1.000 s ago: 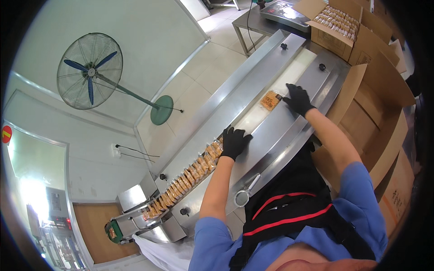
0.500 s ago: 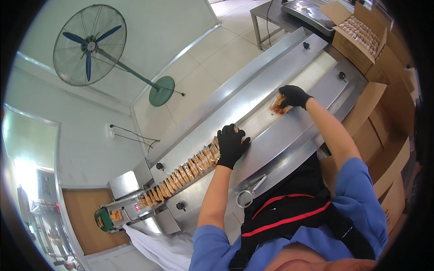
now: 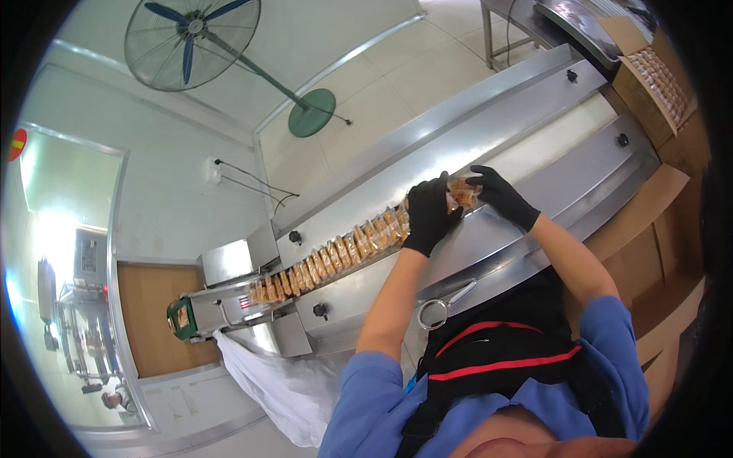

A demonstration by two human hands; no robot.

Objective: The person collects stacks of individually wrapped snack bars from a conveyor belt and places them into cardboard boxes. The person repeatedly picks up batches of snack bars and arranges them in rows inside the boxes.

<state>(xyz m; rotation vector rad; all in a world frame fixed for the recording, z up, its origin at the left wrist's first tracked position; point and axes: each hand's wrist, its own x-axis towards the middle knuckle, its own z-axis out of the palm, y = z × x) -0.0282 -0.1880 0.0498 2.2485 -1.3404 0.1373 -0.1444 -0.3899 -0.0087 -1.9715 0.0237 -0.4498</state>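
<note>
The right hand (image 3: 505, 201) is gripping a clear packet (image 3: 463, 192) on the table (image 3: 496, 130); beside it, the left hand (image 3: 431, 213) is touching the packet row (image 3: 336, 256), its grip unclear; farther off, an unreadable red-and-white label (image 3: 244, 302) and a red sign (image 3: 17, 144) with a yellow mark are showing

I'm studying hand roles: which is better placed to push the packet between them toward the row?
Probably the right hand: it is at the packet, on the side away from the row, while the left hand is by the row's end.
</note>
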